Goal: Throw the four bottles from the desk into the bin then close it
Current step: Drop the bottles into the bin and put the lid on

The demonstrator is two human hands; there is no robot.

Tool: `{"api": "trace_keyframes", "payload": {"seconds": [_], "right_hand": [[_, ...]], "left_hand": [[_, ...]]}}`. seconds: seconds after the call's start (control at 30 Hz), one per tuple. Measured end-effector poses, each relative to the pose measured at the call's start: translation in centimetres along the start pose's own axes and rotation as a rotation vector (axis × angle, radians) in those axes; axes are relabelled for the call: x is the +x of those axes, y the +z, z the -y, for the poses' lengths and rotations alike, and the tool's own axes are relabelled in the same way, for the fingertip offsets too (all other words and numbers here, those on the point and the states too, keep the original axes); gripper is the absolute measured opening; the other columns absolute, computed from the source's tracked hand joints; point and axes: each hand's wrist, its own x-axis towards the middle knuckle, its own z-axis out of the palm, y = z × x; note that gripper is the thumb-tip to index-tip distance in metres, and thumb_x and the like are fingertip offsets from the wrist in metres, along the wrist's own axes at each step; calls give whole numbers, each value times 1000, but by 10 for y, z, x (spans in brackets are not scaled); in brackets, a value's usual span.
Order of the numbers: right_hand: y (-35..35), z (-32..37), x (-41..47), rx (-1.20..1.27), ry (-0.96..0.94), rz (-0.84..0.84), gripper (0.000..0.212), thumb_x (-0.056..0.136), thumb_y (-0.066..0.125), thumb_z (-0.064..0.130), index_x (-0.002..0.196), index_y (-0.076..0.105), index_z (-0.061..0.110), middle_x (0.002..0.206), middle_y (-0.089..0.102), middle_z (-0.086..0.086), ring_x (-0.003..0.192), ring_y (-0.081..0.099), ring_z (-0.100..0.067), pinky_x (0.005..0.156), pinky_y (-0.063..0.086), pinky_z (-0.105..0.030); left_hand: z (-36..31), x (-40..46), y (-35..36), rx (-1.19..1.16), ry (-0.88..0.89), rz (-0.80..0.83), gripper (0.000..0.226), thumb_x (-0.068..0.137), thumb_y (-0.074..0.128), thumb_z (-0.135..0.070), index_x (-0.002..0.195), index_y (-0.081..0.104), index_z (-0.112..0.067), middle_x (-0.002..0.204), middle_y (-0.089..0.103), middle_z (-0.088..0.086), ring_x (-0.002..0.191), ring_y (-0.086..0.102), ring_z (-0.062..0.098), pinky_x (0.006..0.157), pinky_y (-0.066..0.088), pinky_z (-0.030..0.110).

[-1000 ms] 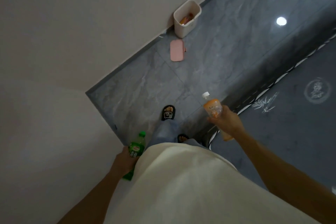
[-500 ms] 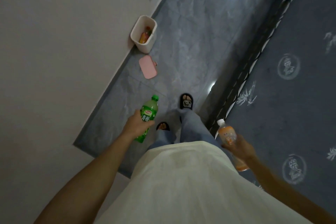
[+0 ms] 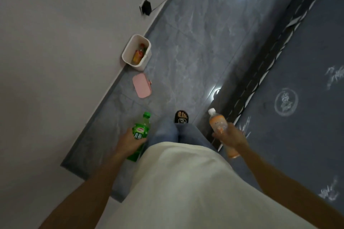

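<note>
I see my left hand [image 3: 128, 142] wrapped around the body of a green bottle [image 3: 140, 134] — fingers closed across its label, green cap pointing forward and up. My right hand [image 3: 229, 136] is clenched on an orange bottle [image 3: 218, 126] with a white cap, gripping it around the middle so the neck sticks out ahead and the base shows below the wrist. Both bottles are held out over the floor [image 3: 195, 42], 1 on each side of my legs, well apart from each other.

The bin [image 3: 144, 64] stands on the grey tiled floor right against the wall [image 3: 65, 42], ahead and to the left. It is white, open-topped, and already has bottles inside (I can make out an orange-labelled one with a red cap; how many lie in there I cannot tell). Its pink lid [image 3: 142, 85] lies flat on the floor just beside the bin, on the near side, close to the wall edge.

1 sandalled foot [image 3: 181, 116] shows beyond the jeans, between the 2 bottles. To the right runs a dark patterned rug [image 3: 297, 98] — its bordered edge passes just beside my right hand.
</note>
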Motion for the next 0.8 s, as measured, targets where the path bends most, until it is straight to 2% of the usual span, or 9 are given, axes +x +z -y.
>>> {"api": "trace_keyframes", "payload": {"seconds": [0.13, 0.23, 0.3, 0.4, 0.47, 0.53, 0.6, 0.73, 0.8], "right_hand": [[-49, 75, 45, -47, -106, -8, 79, 71, 70, 67, 126, 50, 14, 105, 65, -10, 96, 66, -34, 74, 44, -32], [-76, 131, 73, -97, -220, 3, 81, 75, 70, 63, 135, 42, 15, 118, 63, -10, 99, 63, -29, 80, 45, -35], [-92, 164, 90, -121, -262, 6, 83, 76, 71, 62, 137, 39, 15, 122, 61, -11, 103, 63, -28, 80, 42, -34], [-111, 204, 108, -151, -315, 25, 85, 77, 71, 61, 139, 37, 14, 126, 60, -11, 98, 59, -23, 81, 40, -33], [-119, 223, 119, -186, -331, 45, 86, 77, 72, 61, 140, 37, 14, 129, 58, -11, 109, 61, -27, 88, 43, -36], [-127, 237, 129, -204, -328, 44, 83, 77, 74, 59, 139, 40, 15, 131, 58, -10, 116, 61, -28, 97, 45, -38], [-136, 248, 140, -226, -301, 74, 81, 77, 73, 60, 137, 42, 16, 130, 59, -9, 115, 62, -27, 98, 47, -39], [-158, 257, 160, -319, -276, 101, 84, 78, 73, 59, 139, 39, 12, 128, 60, -12, 112, 63, -29, 92, 47, -37], [-173, 260, 169, -306, -238, 104, 76, 77, 71, 60, 135, 45, 19, 118, 65, -7, 101, 64, -25, 84, 49, -35]], "left_hand": [[-1, 4, -7, -83, -113, -13, 64, 73, 89, -27, 128, 60, -9, 119, 70, 18, 96, 63, 26, 87, 49, 35], [1, 13, -11, -98, -196, 37, 62, 78, 86, -31, 130, 59, -8, 121, 68, 18, 101, 65, 31, 94, 51, 40], [-3, 22, -18, -148, -236, 54, 65, 81, 84, -29, 135, 54, -7, 127, 65, 18, 100, 62, 28, 91, 48, 35], [-16, 44, -34, -200, -265, 76, 74, 82, 83, -28, 142, 47, -6, 133, 61, 18, 112, 61, 32, 93, 45, 34], [-33, 61, -50, -229, -276, 89, 76, 80, 85, -28, 142, 47, -6, 131, 61, 18, 111, 61, 32, 93, 48, 35], [-55, 80, -68, -240, -278, 70, 76, 78, 85, -29, 140, 48, -6, 129, 62, 17, 107, 61, 30, 88, 47, 34], [-81, 100, -88, -282, -237, 45, 72, 78, 85, -28, 137, 50, -7, 127, 62, 15, 109, 61, 30, 90, 46, 33], [-129, 139, -124, -375, -123, -29, 62, 80, 84, -28, 133, 56, -10, 123, 64, 12, 115, 61, 31, 105, 47, 44], [-151, 156, -139, -418, -95, -59, 50, 81, 82, -29, 124, 61, -15, 115, 67, 10, 110, 64, 29, 97, 50, 39]]}}
